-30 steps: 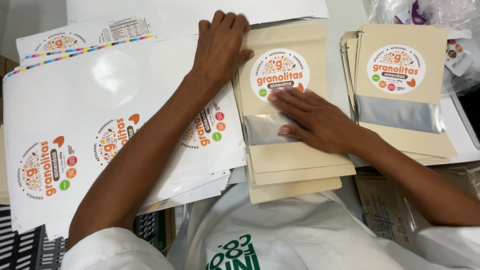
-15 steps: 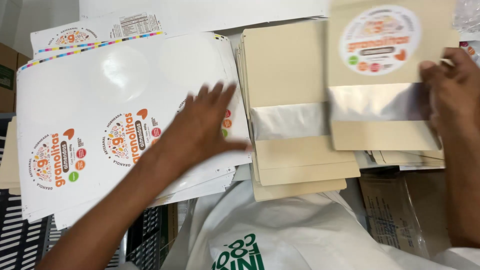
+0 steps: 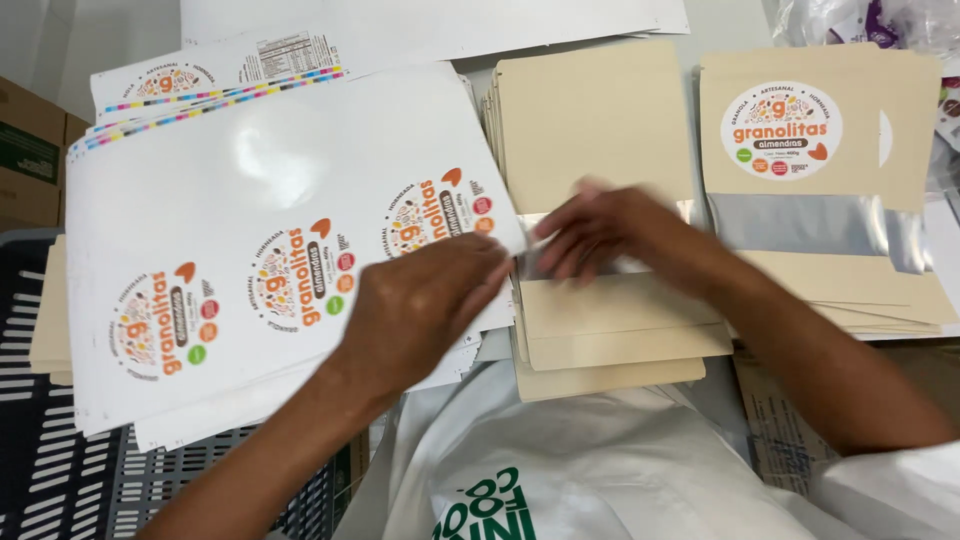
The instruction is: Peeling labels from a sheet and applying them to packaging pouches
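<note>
A glossy white sticker sheet (image 3: 250, 200) carrying three round orange labels lies at the left. My left hand (image 3: 420, 310) rests on its right edge beside the rightmost label, fingers bent; the thumb is hidden, so any grip is unclear. A stack of plain beige pouches (image 3: 590, 120) with a silver window strip sits in the middle. My right hand (image 3: 610, 235), blurred, lies fingers apart on the top pouch's strip, close to my left fingertips. At the right is a stack of labelled pouches (image 3: 800, 130), each with a round label.
More printed sheets (image 3: 200, 75) lie under and behind the sticker sheet. A dark plastic crate (image 3: 60, 480) is at the lower left and a cardboard box (image 3: 25, 150) at the far left. Clear bags (image 3: 860, 20) sit at the top right. My white garment (image 3: 560, 470) fills the lower middle.
My right hand set the labelled pouch on the right stack and came back left onto the plain stack. My left hand slid down to the sheet's right edge.
</note>
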